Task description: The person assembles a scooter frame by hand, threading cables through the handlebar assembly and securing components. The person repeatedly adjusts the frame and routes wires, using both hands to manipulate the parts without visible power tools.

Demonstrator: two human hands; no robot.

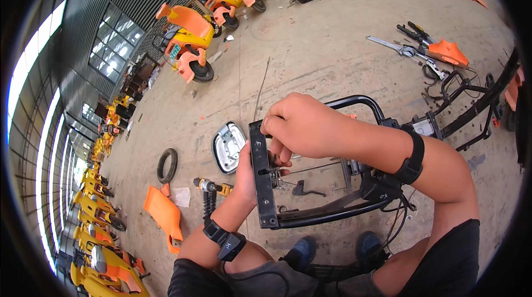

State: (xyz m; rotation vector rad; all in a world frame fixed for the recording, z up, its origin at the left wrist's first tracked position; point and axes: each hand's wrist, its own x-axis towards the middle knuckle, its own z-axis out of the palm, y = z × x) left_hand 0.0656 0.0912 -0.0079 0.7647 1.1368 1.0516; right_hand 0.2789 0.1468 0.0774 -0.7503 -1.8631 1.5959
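Both hands meet at the black frame (263, 178) above the knees: the left hand (246, 172) braces its flat bar from behind, while the right hand (293, 125) pinches something small at its hole, steadying it.

A drill (209, 187) lies on the floor left of the frame (262, 180), a tyre (167, 165) farther left

Bright window daylight, fisheye-bent edges
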